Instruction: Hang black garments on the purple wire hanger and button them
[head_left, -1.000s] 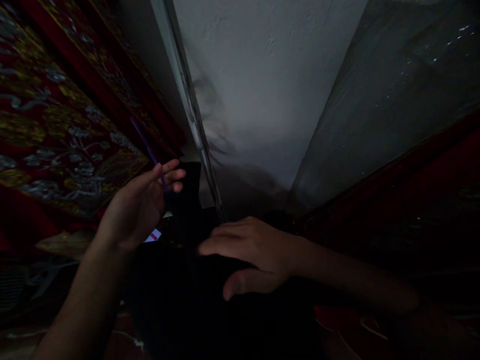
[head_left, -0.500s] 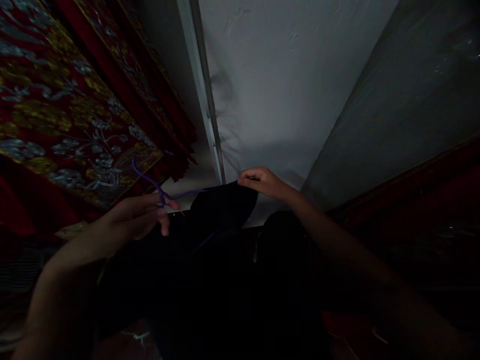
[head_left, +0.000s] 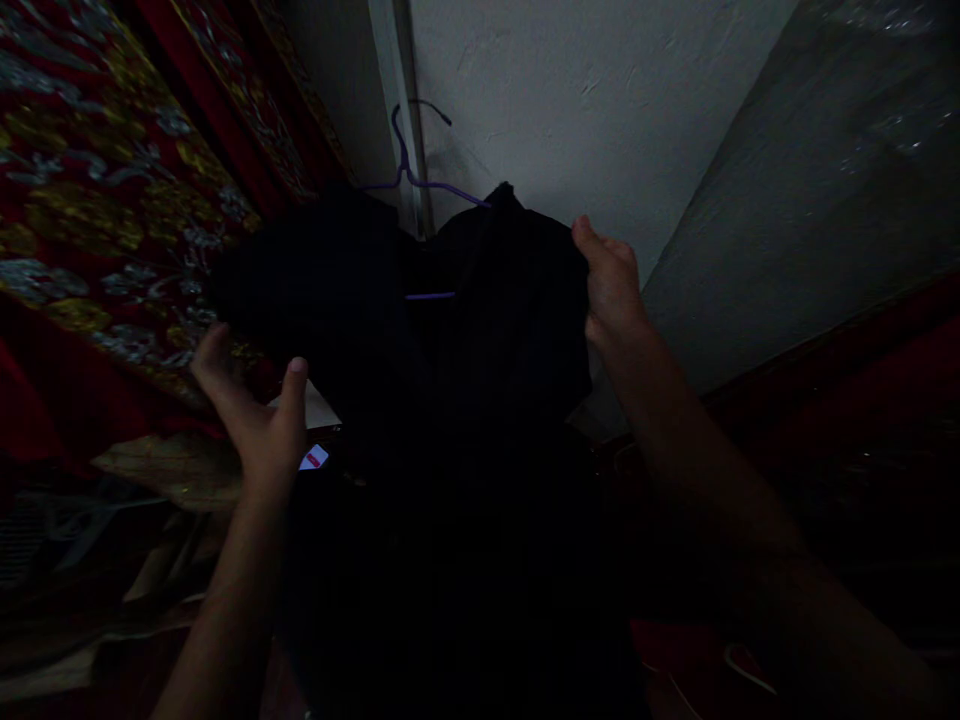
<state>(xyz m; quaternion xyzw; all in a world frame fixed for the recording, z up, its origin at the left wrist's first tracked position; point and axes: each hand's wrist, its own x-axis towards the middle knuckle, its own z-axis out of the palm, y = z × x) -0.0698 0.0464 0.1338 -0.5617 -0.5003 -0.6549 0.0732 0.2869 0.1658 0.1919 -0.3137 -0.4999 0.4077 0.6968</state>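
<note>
A black collared garment (head_left: 517, 300), probably a shirt, hangs spread in front of me on a purple hanger (head_left: 442, 187). The hanger's hook stands up above the collar, and its lower bar shows through the neck opening. On the right, my right hand (head_left: 615, 280) is closed on the shirt's shoulder edge, thumb in front and the other fingers partly hidden. My left hand (head_left: 259, 405) is at the left sleeve, with thumb and fingers spread wide apart against its lower edge. The shirt's lower part merges into the dark.
A red cloth (head_left: 82, 230) with gold and silver embroidery hangs at the left. Behind the shirt rise a pale wall (head_left: 555, 110) and a narrow vertical strip (head_left: 397, 60). A small white and red label (head_left: 314, 457) shows beside my left wrist.
The purple hanger has gone from my left hand into the shirt's neck. The shirt is now raised and spread out. My right hand has moved right to its shoulder; my left hand has opened.
</note>
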